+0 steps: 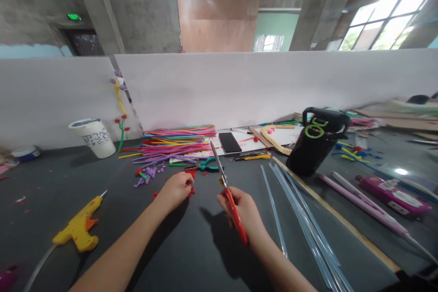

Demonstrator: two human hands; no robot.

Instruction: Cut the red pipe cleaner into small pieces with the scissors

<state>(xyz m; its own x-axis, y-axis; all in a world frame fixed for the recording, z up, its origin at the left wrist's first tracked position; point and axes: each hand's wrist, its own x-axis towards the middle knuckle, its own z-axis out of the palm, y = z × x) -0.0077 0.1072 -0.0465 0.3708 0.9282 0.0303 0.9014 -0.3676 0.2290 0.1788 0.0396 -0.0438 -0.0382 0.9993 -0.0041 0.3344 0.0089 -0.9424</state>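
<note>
My right hand [244, 212] grips a pair of red-handled scissors [236, 219]. Their blades look closed and point up and away from me. On the dark table, my left hand [178, 188] is closed, its fingers curled down among small red pieces [192, 173]; anything inside them is hidden. Just beyond it are teal-handled pliers [209, 164] and a scatter of small purple pieces [150, 174]. A heap of colourful pipe cleaners [174, 143] lies farther back.
A yellow glue gun [80, 226] and a white cup [94, 137] are at left. Clear glue sticks [303, 219], a black bottle [316, 143] and a pink hair straightener [371, 205] occupy the right. Behind the pliers rests a phone [230, 142]. A white partition [219, 86] bounds the back.
</note>
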